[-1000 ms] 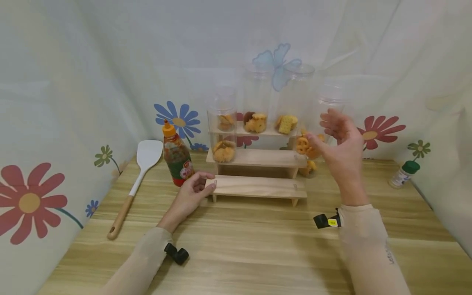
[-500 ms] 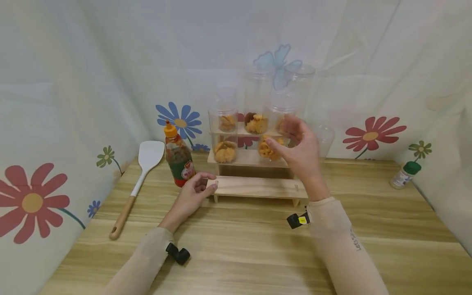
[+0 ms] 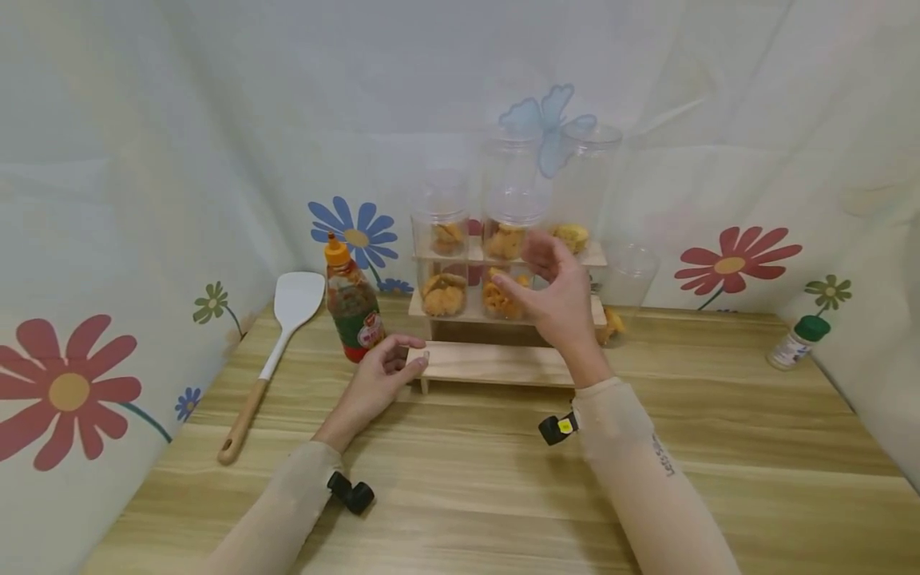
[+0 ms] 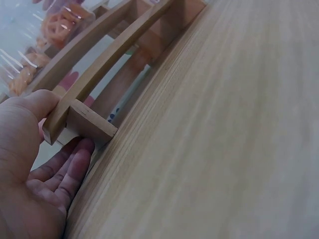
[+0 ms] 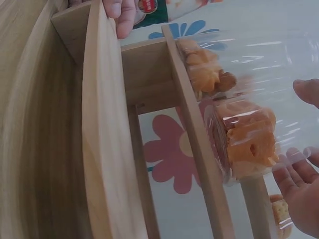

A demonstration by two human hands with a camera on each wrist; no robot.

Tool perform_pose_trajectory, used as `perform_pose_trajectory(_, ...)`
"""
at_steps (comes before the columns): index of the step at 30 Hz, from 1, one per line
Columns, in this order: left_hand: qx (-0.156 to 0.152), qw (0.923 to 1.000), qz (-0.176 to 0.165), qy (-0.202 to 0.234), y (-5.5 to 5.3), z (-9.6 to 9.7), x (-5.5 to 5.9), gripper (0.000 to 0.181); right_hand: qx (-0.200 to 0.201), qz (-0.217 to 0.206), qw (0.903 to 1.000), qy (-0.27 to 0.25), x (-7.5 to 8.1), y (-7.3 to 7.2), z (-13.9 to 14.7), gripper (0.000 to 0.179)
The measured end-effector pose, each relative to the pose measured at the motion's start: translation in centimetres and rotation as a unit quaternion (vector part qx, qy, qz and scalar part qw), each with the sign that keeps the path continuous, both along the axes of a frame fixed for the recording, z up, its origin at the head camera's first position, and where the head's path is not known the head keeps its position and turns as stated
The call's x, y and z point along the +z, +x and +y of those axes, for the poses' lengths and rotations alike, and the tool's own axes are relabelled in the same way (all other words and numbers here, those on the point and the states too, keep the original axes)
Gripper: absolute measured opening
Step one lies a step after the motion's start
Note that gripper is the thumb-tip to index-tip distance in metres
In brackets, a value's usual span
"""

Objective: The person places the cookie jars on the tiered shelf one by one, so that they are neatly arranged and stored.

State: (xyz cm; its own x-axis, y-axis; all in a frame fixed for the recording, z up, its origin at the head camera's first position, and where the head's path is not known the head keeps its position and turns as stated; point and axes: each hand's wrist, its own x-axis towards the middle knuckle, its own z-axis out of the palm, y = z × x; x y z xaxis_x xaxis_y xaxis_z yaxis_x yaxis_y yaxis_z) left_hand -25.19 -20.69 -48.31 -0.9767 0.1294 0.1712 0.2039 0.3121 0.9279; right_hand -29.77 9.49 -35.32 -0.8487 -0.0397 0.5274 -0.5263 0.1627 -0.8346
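Note:
My right hand [image 3: 557,299] holds a clear plastic jar [image 3: 513,209] with pretzel-shaped snacks at its bottom. Its base is at the middle tier of a three-tier wooden display rack [image 3: 489,361]; in the right wrist view, thumb and fingers stand on either side of the jar [image 5: 249,142]. To its left on the same tier is another snack jar [image 3: 442,271]. My left hand [image 3: 377,371] grips the left end of the lowest tier. The left wrist view has the thumb at the board's edge and fingers below. Taller jars [image 3: 589,180] stand on the top tier, partly hidden.
A sauce bottle [image 3: 352,307] stands left of the rack, beside a white spatula [image 3: 276,351] with a wooden handle. Right of the rack is another clear jar [image 3: 628,279] with snacks. A green-capped shaker [image 3: 799,343] sits near the table's right edge.
My right hand has carried the pretzel jar leftward, from the rack's right end to beside the left jar on the middle tier. My left hand has stayed at the rack's end.

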Motion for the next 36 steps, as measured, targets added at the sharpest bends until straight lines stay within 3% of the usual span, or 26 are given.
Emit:
perform_pose_trajectory(17, -0.002, 1.0000, -0.002, 0.001, 0.0, -0.1, -0.3, 0.032, -0.044, -0.023, 0.9957, 0.078, -1.3, 0.2, -0.2, 0.083)
perform_pose_trajectory(36, 0.000, 1.0000, -0.003, 0.001, 0.1, 0.0, 0.0, 0.032, -0.059, -0.068, 0.9911, 0.098, -1.6, 0.0, -0.4, 0.076)
